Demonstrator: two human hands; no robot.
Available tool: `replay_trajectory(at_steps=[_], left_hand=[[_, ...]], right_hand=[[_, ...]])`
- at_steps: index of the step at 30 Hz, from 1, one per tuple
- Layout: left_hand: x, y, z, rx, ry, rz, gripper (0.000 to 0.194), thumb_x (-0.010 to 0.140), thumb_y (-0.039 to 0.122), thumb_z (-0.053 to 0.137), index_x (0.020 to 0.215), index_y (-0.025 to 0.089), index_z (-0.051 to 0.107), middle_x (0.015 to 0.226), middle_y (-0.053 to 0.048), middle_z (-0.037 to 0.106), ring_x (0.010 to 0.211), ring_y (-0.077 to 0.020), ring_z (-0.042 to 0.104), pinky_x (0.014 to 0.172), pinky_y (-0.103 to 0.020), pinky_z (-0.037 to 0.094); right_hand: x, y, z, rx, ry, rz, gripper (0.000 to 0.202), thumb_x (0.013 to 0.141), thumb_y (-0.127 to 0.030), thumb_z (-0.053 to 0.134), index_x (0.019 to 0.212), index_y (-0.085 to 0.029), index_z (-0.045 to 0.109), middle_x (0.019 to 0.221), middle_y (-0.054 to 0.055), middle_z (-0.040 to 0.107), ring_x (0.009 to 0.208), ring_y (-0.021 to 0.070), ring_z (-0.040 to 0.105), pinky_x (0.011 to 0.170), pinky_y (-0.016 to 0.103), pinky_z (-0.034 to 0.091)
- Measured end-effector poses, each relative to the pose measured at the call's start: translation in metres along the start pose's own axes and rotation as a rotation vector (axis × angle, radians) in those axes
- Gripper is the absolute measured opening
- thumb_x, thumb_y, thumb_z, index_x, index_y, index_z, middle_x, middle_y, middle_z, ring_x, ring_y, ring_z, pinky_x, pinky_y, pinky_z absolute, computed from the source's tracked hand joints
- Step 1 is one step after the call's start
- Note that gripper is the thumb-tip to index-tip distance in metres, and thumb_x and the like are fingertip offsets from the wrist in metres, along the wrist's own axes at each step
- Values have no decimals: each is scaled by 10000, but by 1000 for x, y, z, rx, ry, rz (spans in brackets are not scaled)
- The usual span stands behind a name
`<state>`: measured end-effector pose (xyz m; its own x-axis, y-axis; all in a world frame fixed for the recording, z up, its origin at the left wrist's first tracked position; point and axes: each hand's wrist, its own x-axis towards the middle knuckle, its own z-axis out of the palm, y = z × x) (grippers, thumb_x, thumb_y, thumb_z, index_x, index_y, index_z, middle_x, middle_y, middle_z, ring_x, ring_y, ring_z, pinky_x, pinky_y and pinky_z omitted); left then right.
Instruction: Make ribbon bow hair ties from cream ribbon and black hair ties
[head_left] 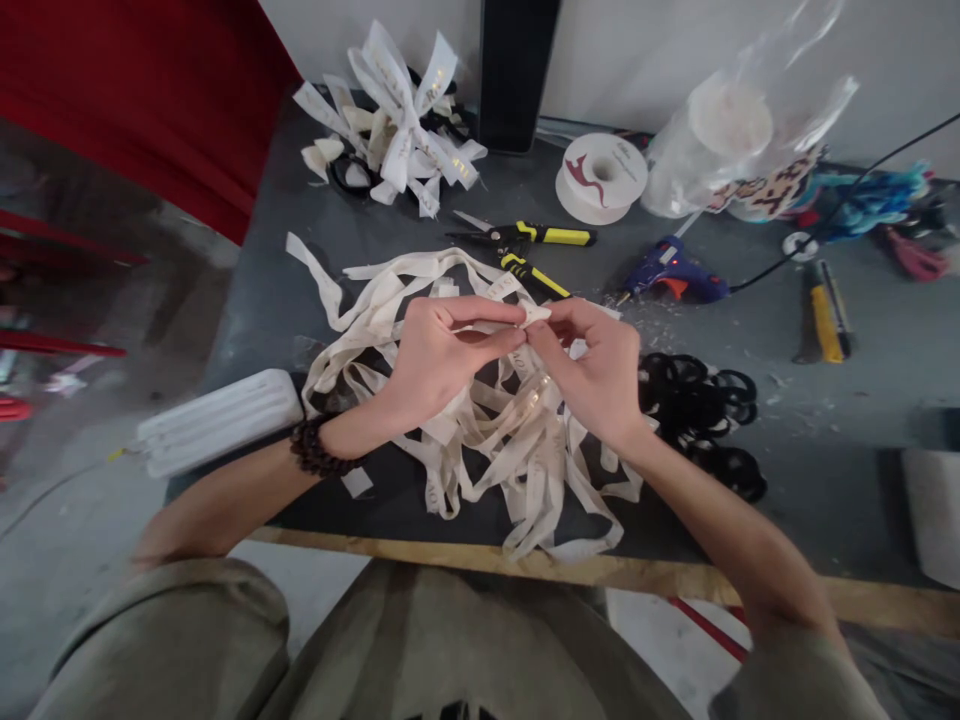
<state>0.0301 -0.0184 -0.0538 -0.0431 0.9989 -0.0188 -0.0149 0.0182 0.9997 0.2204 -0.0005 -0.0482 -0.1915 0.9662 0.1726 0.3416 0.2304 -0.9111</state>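
Between my two hands, above the middle of the table, is a small folded piece of cream ribbon. My left hand pinches it from the left with thumb and forefinger; a dark beaded bracelet circles that wrist. From the right, my right hand pinches the same piece, its fingertips almost touching the left ones. Below both hands lies a loose tangle of cream printed ribbon. Black hair ties are heaped just right of my right hand.
Behind my hands are yellow-black pliers, a ribbon spool and a blue glue gun with a cord. Finished-looking ribbon bows pile up at the back left. A yellow cutter lies right; a white padded strip lies left.
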Motion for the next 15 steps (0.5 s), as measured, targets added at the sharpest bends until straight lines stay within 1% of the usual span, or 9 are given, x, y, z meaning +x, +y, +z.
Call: replay_trajectory(at_steps=[2, 5, 7, 11, 13, 15], left_hand=[[-2, 1, 1, -4, -7, 10, 131, 805, 224, 958, 921, 248, 903, 964, -33, 858, 887, -193, 820, 841, -313, 721], [-4, 3, 3, -27, -6, -10, 168, 824, 274, 955, 976, 235, 896, 1034, -52, 861, 931, -201, 822, 867, -328, 721], [-4, 3, 4, -28, 18, -18, 203, 820, 304, 962, 990, 227, 884, 1044, -59, 856, 944, -204, 817, 856, -325, 717], [-3, 1, 5, -18, 65, -21, 192, 806, 306, 974, 944, 221, 871, 992, -51, 842, 933, -194, 799, 842, -309, 697], [-2, 0, 5, -60, 57, -47, 194, 794, 280, 979, 948, 225, 875, 1005, -47, 844, 950, -193, 797, 860, -311, 690], [-1, -3, 4, -150, 26, -103, 235, 761, 260, 999, 963, 238, 880, 1036, -44, 848, 990, -199, 799, 875, -315, 686]], right_hand=[[1, 1, 0, 13, -4, 19, 110, 990, -289, 728, 939, -208, 781, 843, -10, 792, 733, 141, 693, 722, 298, 552], [1, 3, 1, 35, -3, 27, 133, 1000, -311, 723, 927, -211, 771, 848, -8, 792, 736, 144, 694, 733, 304, 557], [0, 3, 2, 24, 9, 5, 137, 1005, -324, 723, 930, -217, 767, 845, -9, 789, 735, 147, 691, 735, 307, 562], [-3, 4, 4, -3, 23, -52, 128, 1022, -336, 717, 965, -230, 760, 866, -9, 784, 751, 149, 685, 742, 306, 564], [-3, 5, 4, -11, 26, -88, 118, 1022, -326, 717, 957, -232, 746, 856, -13, 771, 750, 150, 677, 739, 305, 559], [-3, 6, 4, -24, 32, -119, 96, 1013, -279, 718, 929, -235, 733, 831, -23, 756, 737, 147, 669, 731, 299, 552]])
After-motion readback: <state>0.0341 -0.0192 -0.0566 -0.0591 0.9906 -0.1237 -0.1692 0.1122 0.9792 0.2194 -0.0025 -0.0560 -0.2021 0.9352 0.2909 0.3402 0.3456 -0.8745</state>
